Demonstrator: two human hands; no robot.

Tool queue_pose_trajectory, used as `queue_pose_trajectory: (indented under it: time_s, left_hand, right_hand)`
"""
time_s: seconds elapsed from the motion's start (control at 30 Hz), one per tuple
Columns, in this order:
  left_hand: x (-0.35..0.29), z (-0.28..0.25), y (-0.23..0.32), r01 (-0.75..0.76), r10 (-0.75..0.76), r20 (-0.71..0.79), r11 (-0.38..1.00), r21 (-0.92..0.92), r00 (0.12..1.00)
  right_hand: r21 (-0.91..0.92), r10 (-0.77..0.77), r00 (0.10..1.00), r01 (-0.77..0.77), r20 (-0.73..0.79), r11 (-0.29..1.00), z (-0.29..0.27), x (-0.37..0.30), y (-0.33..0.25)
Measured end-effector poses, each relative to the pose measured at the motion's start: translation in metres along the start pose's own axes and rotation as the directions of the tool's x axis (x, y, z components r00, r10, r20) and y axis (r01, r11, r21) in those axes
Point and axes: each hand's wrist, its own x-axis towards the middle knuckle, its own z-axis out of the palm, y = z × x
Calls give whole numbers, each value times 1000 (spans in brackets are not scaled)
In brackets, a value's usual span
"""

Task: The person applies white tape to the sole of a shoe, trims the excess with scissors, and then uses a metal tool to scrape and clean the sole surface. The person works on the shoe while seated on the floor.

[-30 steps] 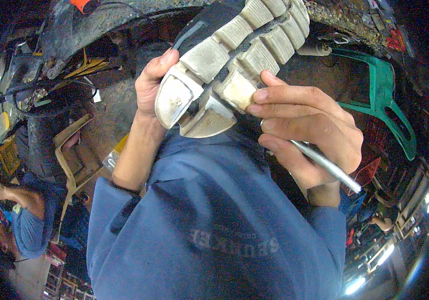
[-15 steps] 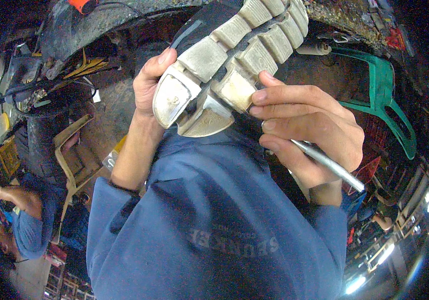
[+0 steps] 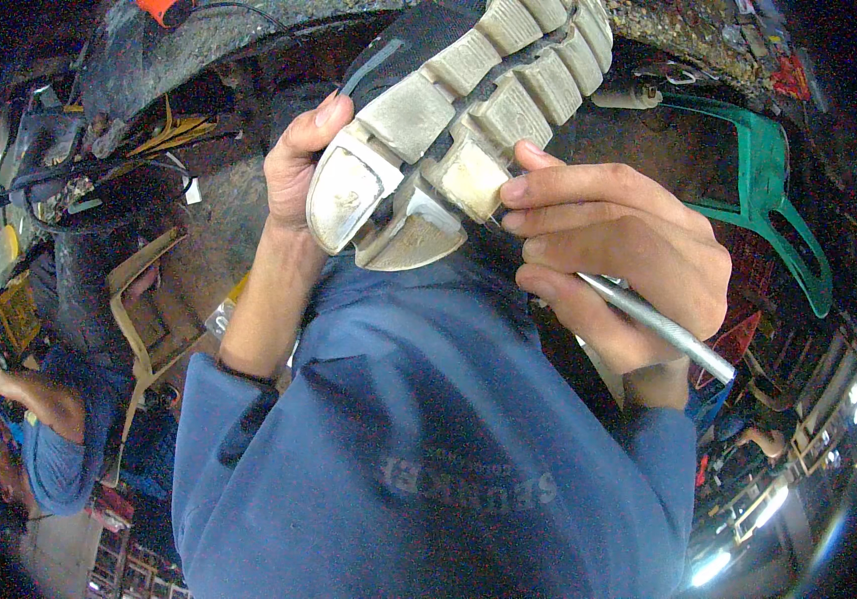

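A shoe [image 3: 404, 120] is held up with its pale, blocky sole facing me. The dark upper is mostly hidden behind it. My left hand [image 3: 297, 165] grips its left edge, thumb up along the side and the other fingers behind. On the right, fingertips of my right hand [image 3: 628, 250] touch the edge of a sole block. That same hand has a slim metal rod-shaped tool [image 3: 663, 329] tucked between thumb and fingers, its end pointing down and right. The tool's other end is hidden by the hand.
A green plastic chair [image 3: 763, 170] stands at right, a beige chair [image 3: 144, 309] at left. Along the top runs a worn bench edge [image 3: 668, 40]. Another person [image 3: 59, 429] sits at lower left. Cables and clutter [image 3: 69, 185] lie at upper left.
Very little differs. The right hand and metal tool have shifted slightly, and the shoe has tilted a touch. The other person's arm at left has moved a little.
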Motion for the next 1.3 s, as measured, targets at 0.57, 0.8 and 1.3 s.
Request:
queue_pose_trajectory:
  time_s: [0.57,0.8,1.3]
  left_hand:
    - [-2,-2,-1,-33,33,-1,999,4,999]
    - [-1,1,3,-111,123,-132,990,91,984]
    - [-5,3,9,-79,103,-160,985,153,982]
  right_hand:
    - [157,47,998,-41,-35,987,-5,-1,8]
    - [143,-39,989,59,-139,988,-6,-8,22]
    - [-291,-172,975,125,-142,948,3,-15,20]
